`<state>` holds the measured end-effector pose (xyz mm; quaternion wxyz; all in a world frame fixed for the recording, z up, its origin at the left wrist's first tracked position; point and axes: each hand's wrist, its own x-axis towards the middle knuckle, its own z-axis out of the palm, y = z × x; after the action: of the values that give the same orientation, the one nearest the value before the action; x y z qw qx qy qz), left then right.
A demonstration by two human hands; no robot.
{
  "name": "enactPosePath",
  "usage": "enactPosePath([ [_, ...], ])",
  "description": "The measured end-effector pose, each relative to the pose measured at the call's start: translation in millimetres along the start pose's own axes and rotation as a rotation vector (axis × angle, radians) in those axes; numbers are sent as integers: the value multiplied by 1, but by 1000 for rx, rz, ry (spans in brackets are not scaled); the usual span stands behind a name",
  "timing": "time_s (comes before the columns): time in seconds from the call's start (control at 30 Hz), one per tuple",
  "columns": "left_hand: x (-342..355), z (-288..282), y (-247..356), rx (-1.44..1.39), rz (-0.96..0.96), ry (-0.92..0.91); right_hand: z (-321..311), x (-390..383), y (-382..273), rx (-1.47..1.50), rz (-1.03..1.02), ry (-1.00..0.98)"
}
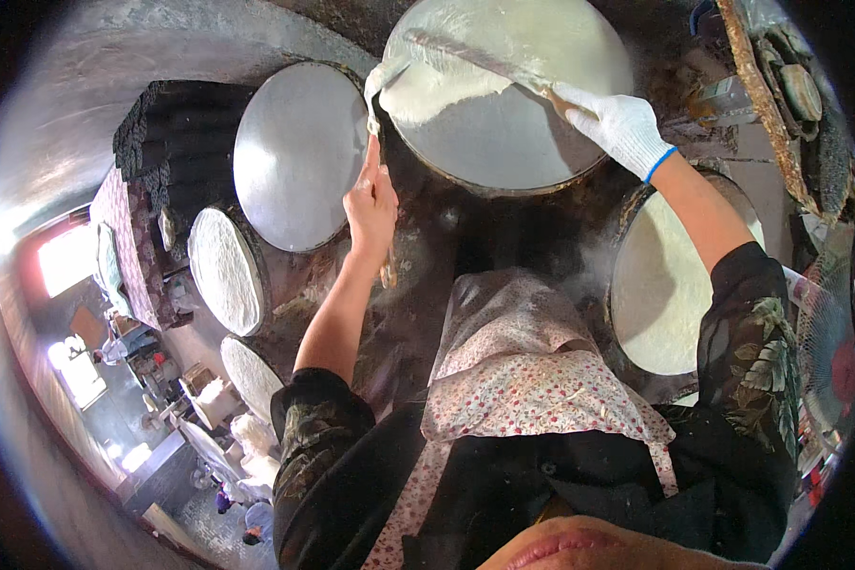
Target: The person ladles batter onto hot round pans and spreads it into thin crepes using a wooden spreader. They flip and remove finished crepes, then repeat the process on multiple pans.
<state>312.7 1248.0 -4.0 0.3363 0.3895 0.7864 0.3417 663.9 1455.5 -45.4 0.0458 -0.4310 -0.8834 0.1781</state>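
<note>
A large round griddle (pixel 532 142) lies in front of me, its far part coated with pale wet batter (pixel 503 28) and its near part bare grey metal. In a white knitted glove with a blue cuff, my right hand (pixel 622 131) is closed around the end of a long flat spreader (pixel 475 59), which reaches left across the batter. My bare left hand (pixel 372 211) is closed on a batter-smeared scraper (pixel 374 106) at the griddle's left edge. The scraper's handle end shows below the palm. Batter clings to its upper end, close to the spreader's tip.
Left of the hands is a bare round griddle (pixel 290 157). Two white-coated griddles (pixel 223 271) (pixel 252 375) stand farther down the left side. Another pale-coated griddle (pixel 670 285) lies under my right forearm. A fan (pixel 831 361) is at the right rim. People (pixel 256 522) appear at lower left.
</note>
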Motion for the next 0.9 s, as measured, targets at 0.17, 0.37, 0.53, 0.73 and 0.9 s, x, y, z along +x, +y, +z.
enactPosePath([
  [0.17,-57,2,-17,42,-52,-30,27,-55,6,-44,-174,96],
  [0.37,-112,-1,-8,-93,13,-220,-41,-134,-24,-12,151,-155],
  [0.53,-103,-48,31,-357,484,-345,-52,-172,-83,494,466,230],
  [0.73,-78,-138,78,-679,775,-153,81,-54,-270,1045,375,144],
  [0.9,-102,-184,53,-639,556,-131,132,67,-358,704,456,348],
])
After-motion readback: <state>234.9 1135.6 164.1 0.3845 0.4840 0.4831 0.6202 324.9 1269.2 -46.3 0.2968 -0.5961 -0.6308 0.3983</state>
